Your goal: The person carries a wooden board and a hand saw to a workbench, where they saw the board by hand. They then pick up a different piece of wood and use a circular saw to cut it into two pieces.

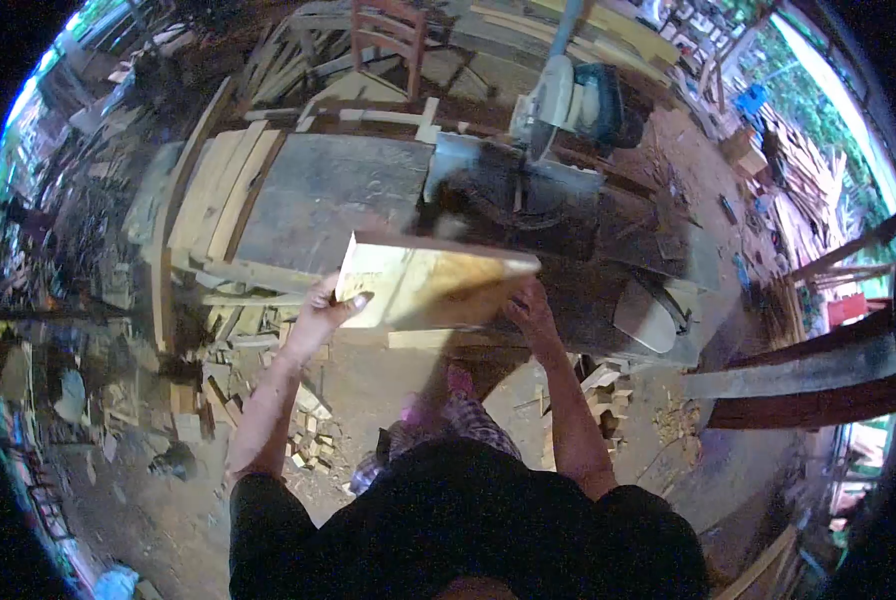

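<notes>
A flat, light-coloured wooden board [428, 285] with a darker long edge is held in front of my body, over the near side of the workbench. My left hand [334, 308] grips its left end, with the thumb on the top face. At the board's right end is my right hand [530, 306], its fingers partly behind the board and closed against it. Beyond the board stands a saw machine [550, 110] with a round blade, mounted at the bench's far side.
The dark workbench [328, 185] carries long planks [230, 195] on its left. A pale rounded piece [644, 316] lies at its right. Offcuts [313, 440] litter the floor near my feet. A wooden chair [388, 45] stands beyond, and thick beams [808, 380] jut in from the right.
</notes>
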### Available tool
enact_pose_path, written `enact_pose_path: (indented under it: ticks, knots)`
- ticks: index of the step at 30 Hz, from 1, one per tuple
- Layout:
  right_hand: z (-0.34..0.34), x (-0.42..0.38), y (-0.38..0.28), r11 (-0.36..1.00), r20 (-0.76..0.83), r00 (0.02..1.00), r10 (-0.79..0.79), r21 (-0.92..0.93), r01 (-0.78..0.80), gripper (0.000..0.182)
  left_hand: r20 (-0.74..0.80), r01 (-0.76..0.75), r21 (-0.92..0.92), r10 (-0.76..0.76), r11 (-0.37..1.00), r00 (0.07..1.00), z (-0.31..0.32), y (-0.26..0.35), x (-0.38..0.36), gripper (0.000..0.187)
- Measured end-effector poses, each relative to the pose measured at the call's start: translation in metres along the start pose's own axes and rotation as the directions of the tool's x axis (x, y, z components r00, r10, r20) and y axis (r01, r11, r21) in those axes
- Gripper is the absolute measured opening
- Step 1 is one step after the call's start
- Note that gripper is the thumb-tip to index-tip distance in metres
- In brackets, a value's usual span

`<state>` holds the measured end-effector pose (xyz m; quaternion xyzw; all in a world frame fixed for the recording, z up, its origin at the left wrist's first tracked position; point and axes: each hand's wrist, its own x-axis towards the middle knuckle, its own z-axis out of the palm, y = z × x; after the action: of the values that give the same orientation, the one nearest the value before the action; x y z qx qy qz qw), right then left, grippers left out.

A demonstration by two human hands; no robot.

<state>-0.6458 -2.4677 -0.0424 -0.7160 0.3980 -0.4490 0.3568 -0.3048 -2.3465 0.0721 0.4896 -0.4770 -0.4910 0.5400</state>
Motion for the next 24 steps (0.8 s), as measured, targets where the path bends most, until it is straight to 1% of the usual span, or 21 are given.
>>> enact_pose_path:
  ticks: [1, 2, 3, 4, 5, 6, 7, 8, 10, 11, 12, 14, 15, 16, 17, 18, 20, 21, 22, 23, 24]
  knots:
    - [-0.001, -0.005, -0.006, 1.0, 0.023, 1.0, -0.005, 0.0, 0.005, 0.048, -0.002, -0.026, -0.055, 0.026, 0.998, 1.0, -0.003, -0.007, -0.015, 0.032]
    - [-0.006, -0.015, -0.011, 0.958, 0.125, 0.972, 0.2, 0.181, -0.221, 0.047, -0.027, -0.023, -0.066, 0.022, 0.998, 0.999, -0.006, -0.013, -0.031, 0.032]
    - [-0.007, -0.026, -0.018, 0.832, 0.261, 0.886, 0.383, 0.32, -0.453, 0.045, -0.036, 0.017, -0.157, -0.023, 0.987, 0.999, -0.007, -0.019, -0.048, 0.033]
    - [-0.004, -0.031, -0.049, 0.83, 0.292, 0.876, 0.384, 0.305, -0.466, 0.045, -0.045, 0.051, -0.246, -0.064, 0.968, 0.997, -0.009, -0.026, -0.064, 0.035]
    - [0.001, -0.034, -0.097, 0.857, 0.28, 0.896, 0.345, 0.295, -0.422, 0.041, -0.046, 0.068, -0.274, -0.084, 0.959, 0.995, -0.017, -0.042, -0.078, 0.038]
    - [0.004, -0.038, -0.129, 0.882, 0.269, 0.915, 0.301, 0.286, -0.374, 0.037, -0.078, 0.064, -0.286, -0.09, 0.956, 0.993, -0.02, -0.054, -0.092, 0.038]
    - [0.005, -0.045, -0.139, 0.865, 0.278, 0.881, 0.383, 0.226, -0.447, 0.032, -0.081, 0.093, -0.325, -0.126, 0.941, 0.989, -0.021, -0.064, -0.106, 0.04]
    - [0.007, -0.046, -0.145, 0.869, 0.309, 0.875, 0.373, 0.214, -0.447, 0.032, -0.083, 0.118, -0.364, -0.158, 0.924, 0.984, -0.02, -0.07, -0.113, 0.043]
    - [0.012, -0.062, -0.159, 0.882, 0.341, 0.924, 0.174, 0.363, -0.3, 0.025, -0.191, 0.067, -0.436, -0.165, 0.897, 0.968, -0.005, -0.086, -0.151, 0.042]
    - [0.009, -0.066, -0.161, 0.917, 0.348, 0.924, 0.158, 0.294, -0.268, 0.021, -0.199, 0.049, -0.464, -0.158, 0.884, 0.967, 0.001, -0.095, -0.159, 0.041]
    - [0.009, -0.076, -0.16, 0.923, 0.357, 0.929, 0.1, 0.316, -0.22, 0.019, -0.206, 0.033, -0.492, -0.154, 0.87, 0.966, 0.009, -0.104, -0.172, 0.04]
    - [0.004, -0.1, -0.176, 0.911, 0.362, 0.926, 0.105, 0.339, -0.236, 0.021, -0.244, 0.015, -0.545, -0.176, 0.838, 0.954, 0.023, -0.11, -0.196, 0.038]
    - [-0.003, -0.108, -0.181, 0.909, 0.389, 0.915, 0.109, 0.334, -0.25, 0.021, -0.247, 0.083, -0.462, -0.218, 0.883, 0.944, 0.028, -0.109, -0.204, 0.037]
    - [-0.01, -0.12, -0.186, 0.958, 0.4, 0.916, 0.036, 0.247, -0.146, 0.022, -0.248, 0.156, -0.368, -0.258, 0.917, 0.934, 0.034, -0.109, -0.215, 0.037]
    - [-0.019, -0.139, -0.191, 0.987, 0.413, 0.91, -0.03, 0.159, -0.039, 0.023, -0.266, 0.075, -0.401, -0.195, 0.913, 0.944, 0.048, -0.11, -0.23, 0.035]
    - [-0.028, -0.154, -0.199, 0.987, 0.43, 0.903, -0.016, 0.153, -0.055, 0.023, -0.296, 0.031, -0.386, -0.156, 0.922, 0.943, 0.062, -0.119, -0.241, 0.034]
    - [-0.038, -0.179, -0.214, 0.995, 0.447, 0.894, -0.037, 0.103, -0.01, 0.024, -0.249, 0.055, -0.399, -0.166, 0.915, 0.954, 0.073, -0.144, -0.261, 0.035]
    - [-0.044, -0.19, -0.213, 0.997, 0.462, 0.885, -0.061, 0.07, 0.032, 0.022, -0.261, 0.054, -0.41, -0.174, 0.911, 0.95, 0.082, -0.142, -0.273, 0.035]
    - [-0.048, -0.201, -0.219, 0.997, 0.479, 0.875, -0.066, 0.07, 0.037, 0.022, -0.271, 0.017, -0.41, -0.14, 0.912, 0.952, 0.091, -0.135, -0.281, 0.039]
    - [-0.049, -0.21, -0.234, 0.992, 0.482, 0.868, -0.122, 0.049, 0.112, 0.02, -0.284, -0.022, -0.407, -0.104, 0.913, 0.953, 0.098, -0.13, -0.287, 0.043]
    - [-0.05, -0.218, -0.247, 0.982, 0.484, 0.857, -0.178, 0.031, 0.186, 0.019, -0.302, -0.031, -0.409, -0.103, 0.912, 0.948, 0.105, -0.13, -0.293, 0.043]
